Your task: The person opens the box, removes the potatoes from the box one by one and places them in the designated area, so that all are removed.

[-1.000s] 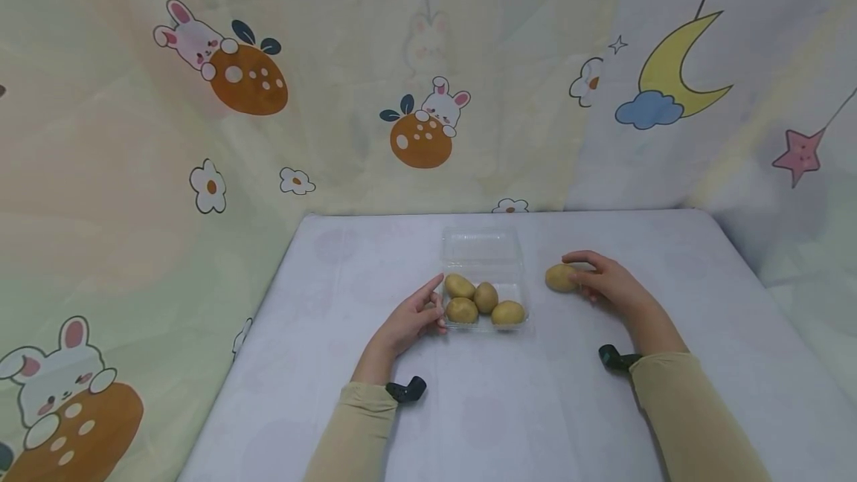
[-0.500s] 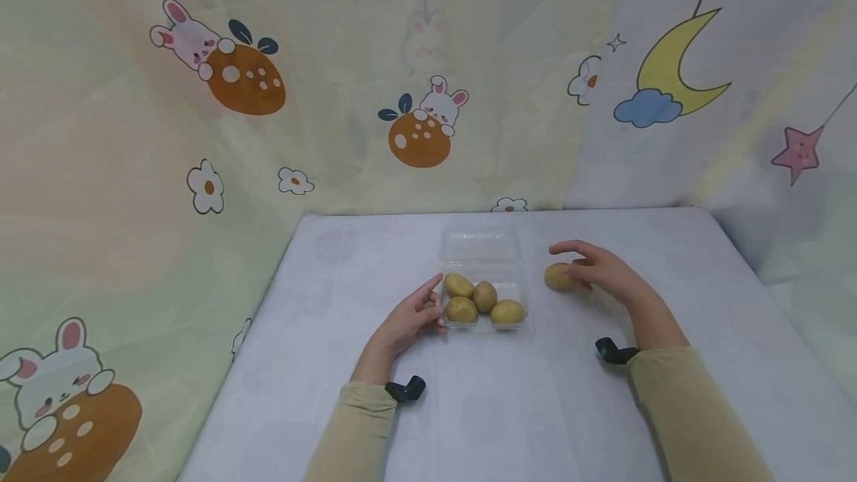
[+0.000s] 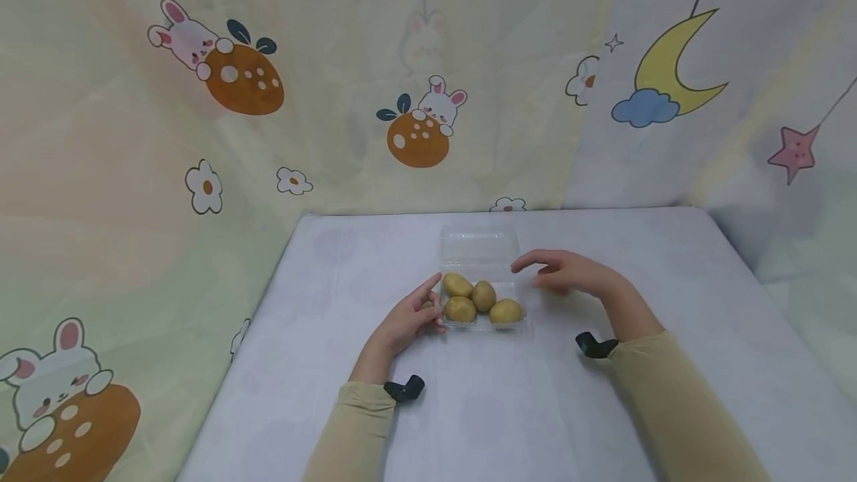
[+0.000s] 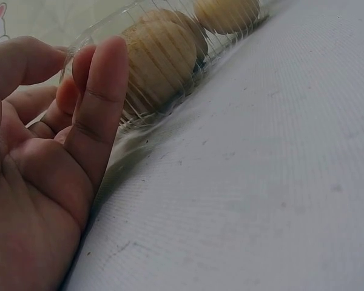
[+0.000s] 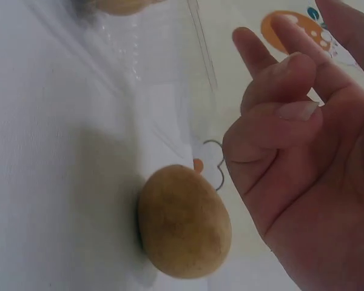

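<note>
A clear plastic clamshell box (image 3: pixel 515 291) lies with its lid folded back, and several potatoes (image 3: pixel 483 296) sit in it. My left hand (image 3: pixel 405 322) rests its fingertips against the box's left side, as the left wrist view (image 4: pixel 54 151) also shows at close range. Over the table just right of the box, my right hand (image 3: pixel 576 274) has nothing in its fingers, some of them extended and others bent. A loose potato (image 5: pixel 185 221) lies on the table below and beside that hand, apart from it; the hand hides this potato in the head view.
A white cloth covers the table (image 3: pixel 495 407), whose far edge meets a printed curtain (image 3: pixel 335 80). The transparent lid (image 3: pixel 478 245) lies flat behind the box. Dark wrist cameras (image 3: pixel 405 389) stick out from both sleeves.
My right hand has let go of the loose potato and moved left toward the box, now covering that potato in the head view. The left hand and the box stay put.
</note>
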`<act>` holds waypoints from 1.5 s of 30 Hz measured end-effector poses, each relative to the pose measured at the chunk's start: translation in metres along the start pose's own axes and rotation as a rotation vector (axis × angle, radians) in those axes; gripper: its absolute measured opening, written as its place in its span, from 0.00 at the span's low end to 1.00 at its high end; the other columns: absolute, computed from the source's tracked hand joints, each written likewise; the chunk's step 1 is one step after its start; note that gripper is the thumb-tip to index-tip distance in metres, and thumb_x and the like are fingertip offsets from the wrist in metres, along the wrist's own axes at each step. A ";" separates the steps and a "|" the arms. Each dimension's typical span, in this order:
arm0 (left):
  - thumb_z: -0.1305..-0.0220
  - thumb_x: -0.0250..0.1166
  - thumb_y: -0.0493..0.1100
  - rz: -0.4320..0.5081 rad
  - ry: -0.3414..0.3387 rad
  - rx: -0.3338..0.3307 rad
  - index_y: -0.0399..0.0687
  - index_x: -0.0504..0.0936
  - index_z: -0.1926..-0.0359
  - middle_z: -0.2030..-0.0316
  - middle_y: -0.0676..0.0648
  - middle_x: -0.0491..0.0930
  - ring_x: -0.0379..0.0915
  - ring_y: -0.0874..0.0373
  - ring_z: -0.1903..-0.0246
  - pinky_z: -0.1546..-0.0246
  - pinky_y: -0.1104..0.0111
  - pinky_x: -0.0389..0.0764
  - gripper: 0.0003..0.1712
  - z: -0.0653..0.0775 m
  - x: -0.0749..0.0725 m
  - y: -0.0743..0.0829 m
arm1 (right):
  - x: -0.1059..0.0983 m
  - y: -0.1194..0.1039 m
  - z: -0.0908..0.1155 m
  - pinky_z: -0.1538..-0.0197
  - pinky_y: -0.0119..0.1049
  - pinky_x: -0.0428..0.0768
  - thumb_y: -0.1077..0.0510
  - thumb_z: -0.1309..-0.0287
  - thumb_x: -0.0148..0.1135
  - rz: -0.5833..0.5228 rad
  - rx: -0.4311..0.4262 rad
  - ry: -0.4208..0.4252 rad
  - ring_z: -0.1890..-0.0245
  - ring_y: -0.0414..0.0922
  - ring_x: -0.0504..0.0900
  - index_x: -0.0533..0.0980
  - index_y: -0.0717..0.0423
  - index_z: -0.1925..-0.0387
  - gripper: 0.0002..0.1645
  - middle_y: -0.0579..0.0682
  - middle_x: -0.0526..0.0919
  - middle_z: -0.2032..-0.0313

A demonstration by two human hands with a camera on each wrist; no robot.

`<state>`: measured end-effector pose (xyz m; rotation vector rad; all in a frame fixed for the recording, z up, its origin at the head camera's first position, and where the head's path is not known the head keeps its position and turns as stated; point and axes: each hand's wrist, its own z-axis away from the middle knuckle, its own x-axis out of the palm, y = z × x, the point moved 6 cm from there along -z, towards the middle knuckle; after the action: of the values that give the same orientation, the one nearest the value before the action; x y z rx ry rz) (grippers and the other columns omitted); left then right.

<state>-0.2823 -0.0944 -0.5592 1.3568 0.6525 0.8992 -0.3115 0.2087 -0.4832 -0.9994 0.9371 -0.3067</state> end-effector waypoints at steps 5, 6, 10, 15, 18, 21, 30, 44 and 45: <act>0.30 0.57 0.35 0.001 0.004 -0.002 0.62 0.51 0.22 0.59 0.51 0.66 0.75 0.60 0.66 0.58 0.64 0.86 0.41 0.000 -0.001 0.000 | 0.016 -0.003 -0.013 0.78 0.38 0.70 0.52 0.33 0.59 -0.010 0.000 -0.121 0.85 0.52 0.62 0.75 0.44 0.38 0.22 0.52 0.79 0.68; 0.30 0.57 0.36 0.000 0.004 -0.001 0.62 0.51 0.22 0.59 0.51 0.66 0.75 0.60 0.66 0.58 0.64 0.86 0.41 -0.001 -0.001 0.000 | 0.018 -0.003 -0.015 0.78 0.37 0.71 0.52 0.33 0.60 -0.010 0.002 -0.139 0.84 0.52 0.63 0.75 0.44 0.39 0.22 0.51 0.81 0.61; 0.29 0.57 0.36 0.002 0.001 -0.004 0.62 0.51 0.22 0.59 0.51 0.66 0.75 0.60 0.66 0.57 0.64 0.86 0.41 -0.001 0.000 -0.001 | 0.026 -0.002 -0.021 0.78 0.35 0.72 0.52 0.35 0.61 0.008 0.021 -0.183 0.84 0.47 0.65 0.76 0.43 0.41 0.21 0.49 0.79 0.42; 0.29 0.57 0.36 -0.004 -0.001 -0.004 0.61 0.51 0.22 0.60 0.52 0.67 0.75 0.60 0.66 0.57 0.64 0.86 0.41 0.000 0.000 0.000 | 0.030 -0.003 -0.025 0.78 0.33 0.72 0.51 0.36 0.62 0.038 0.031 -0.214 0.84 0.42 0.66 0.77 0.44 0.42 0.21 0.49 0.79 0.43; 0.29 0.57 0.36 -0.009 0.002 -0.003 0.62 0.51 0.22 0.60 0.51 0.67 0.76 0.60 0.66 0.57 0.64 0.86 0.41 0.000 0.000 0.001 | 0.033 -0.004 -0.027 0.78 0.35 0.73 0.51 0.36 0.63 0.068 0.026 -0.239 0.84 0.41 0.67 0.77 0.43 0.42 0.20 0.47 0.79 0.44; 0.30 0.58 0.36 -0.005 0.003 -0.003 0.63 0.52 0.22 0.59 0.51 0.67 0.75 0.60 0.66 0.57 0.64 0.86 0.41 0.000 0.000 0.001 | 0.036 -0.004 -0.028 0.77 0.37 0.75 0.50 0.36 0.63 0.105 0.040 -0.252 0.84 0.42 0.68 0.78 0.40 0.44 0.19 0.44 0.80 0.47; 0.29 0.58 0.37 0.004 -0.001 0.005 0.63 0.51 0.22 0.59 0.52 0.67 0.75 0.60 0.66 0.58 0.63 0.86 0.41 0.000 0.000 -0.001 | 0.041 -0.002 -0.032 0.74 0.38 0.74 0.50 0.38 0.64 0.144 0.134 -0.281 0.83 0.43 0.70 0.79 0.29 0.52 0.14 0.43 0.80 0.52; 0.29 0.58 0.37 0.001 0.005 -0.003 0.64 0.52 0.23 0.59 0.51 0.67 0.75 0.60 0.66 0.57 0.63 0.86 0.40 -0.001 0.000 -0.002 | 0.048 -0.004 -0.035 0.76 0.34 0.73 0.56 0.40 0.64 0.142 0.150 -0.345 0.82 0.42 0.70 0.75 0.31 0.55 0.16 0.42 0.75 0.45; 0.30 0.58 0.37 0.001 0.005 -0.004 0.64 0.52 0.23 0.59 0.51 0.67 0.75 0.60 0.66 0.57 0.63 0.86 0.41 -0.001 0.000 -0.003 | 0.049 -0.005 -0.035 0.76 0.34 0.73 0.56 0.40 0.65 0.145 0.159 -0.345 0.82 0.43 0.70 0.75 0.31 0.55 0.16 0.42 0.75 0.45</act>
<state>-0.2827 -0.0939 -0.5618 1.3513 0.6537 0.9043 -0.3092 0.1563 -0.5120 -0.8019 0.6555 -0.0800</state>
